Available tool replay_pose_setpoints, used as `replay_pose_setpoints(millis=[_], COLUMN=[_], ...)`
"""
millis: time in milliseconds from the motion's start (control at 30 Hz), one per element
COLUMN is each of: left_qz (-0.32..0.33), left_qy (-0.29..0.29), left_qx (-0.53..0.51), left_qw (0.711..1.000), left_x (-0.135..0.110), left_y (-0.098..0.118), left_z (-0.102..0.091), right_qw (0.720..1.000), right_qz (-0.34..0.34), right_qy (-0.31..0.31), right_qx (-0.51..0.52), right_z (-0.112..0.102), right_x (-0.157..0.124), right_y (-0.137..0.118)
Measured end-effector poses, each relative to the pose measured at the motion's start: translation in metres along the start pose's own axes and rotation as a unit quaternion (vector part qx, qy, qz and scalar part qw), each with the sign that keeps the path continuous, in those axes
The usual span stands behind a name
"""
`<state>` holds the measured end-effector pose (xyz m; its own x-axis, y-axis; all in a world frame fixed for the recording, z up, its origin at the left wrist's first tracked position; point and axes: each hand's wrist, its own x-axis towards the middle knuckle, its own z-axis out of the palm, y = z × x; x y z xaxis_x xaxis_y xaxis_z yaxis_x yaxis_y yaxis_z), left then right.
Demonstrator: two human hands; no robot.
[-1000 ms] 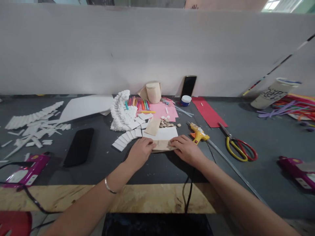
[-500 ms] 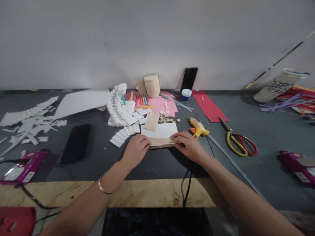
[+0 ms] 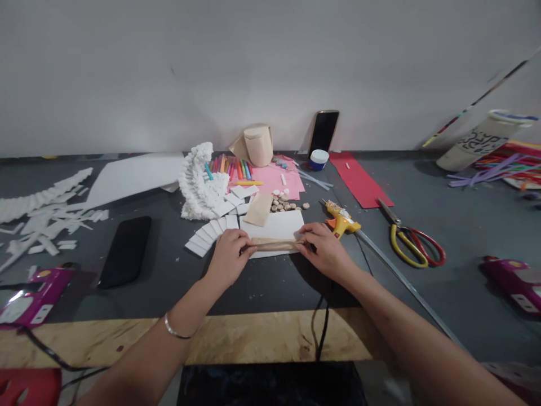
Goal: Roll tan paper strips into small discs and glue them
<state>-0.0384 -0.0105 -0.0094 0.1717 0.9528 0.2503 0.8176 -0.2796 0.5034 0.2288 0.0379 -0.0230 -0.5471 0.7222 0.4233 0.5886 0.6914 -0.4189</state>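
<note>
Between my two hands stretches a narrow strip of tan paper point(image 3: 276, 245), seen nearly edge-on. My left hand point(image 3: 230, 251) pinches its left end, and my right hand point(image 3: 323, 248) pinches the right end. Beneath the strip lies a white rectangular board point(image 3: 283, 224), its front edge showing below the paper. A small tan paper piece point(image 3: 258, 210) rests across the board's back left. White square tiles point(image 3: 205, 235) fan out beside my left hand. The yellow hot glue gun point(image 3: 340, 219) lies just beyond my right hand.
A black phone point(image 3: 125, 251) lies at left, near white foam scraps point(image 3: 42, 228). Scissors point(image 3: 408, 239) and red paper point(image 3: 361, 180) are at right. Behind the board are pebbles point(image 3: 287, 203), pink paper point(image 3: 274, 180), a tan paper roll point(image 3: 259, 145) and a white bumpy form point(image 3: 198, 186).
The tan strip has tilted up and lifted slightly, so it now shows as a thin edge with the board's front visible beneath. Both hands keep hold of its ends.
</note>
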Motion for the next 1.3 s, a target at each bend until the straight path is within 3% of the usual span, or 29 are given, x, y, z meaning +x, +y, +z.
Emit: replay_pose_setpoints(millis=[600, 933, 1300], left_qz=[-0.047, -0.045, -0.045], left_qy=[0.005, -0.004, -0.007], left_qx=[-0.013, 0.061, 0.023], left_qw=[0.999, 0.997, 0.999], left_x=[0.004, 0.0048, 0.0056], left_y=[-0.0009, 0.0041, 0.0022], left_z=[0.0003, 0.0024, -0.0001], right_qw=[1.0, 0.999, 0.997], right_qz=[0.028, 0.05, 0.069], right_qy=[0.005, 0.007, 0.005], right_qx=[0.003, 0.005, 0.018], right_z=[-0.0029, 0.001, 0.0015], right_x=[0.0011, 0.0, 0.0024], right_y=[-0.0051, -0.0017, 0.0004])
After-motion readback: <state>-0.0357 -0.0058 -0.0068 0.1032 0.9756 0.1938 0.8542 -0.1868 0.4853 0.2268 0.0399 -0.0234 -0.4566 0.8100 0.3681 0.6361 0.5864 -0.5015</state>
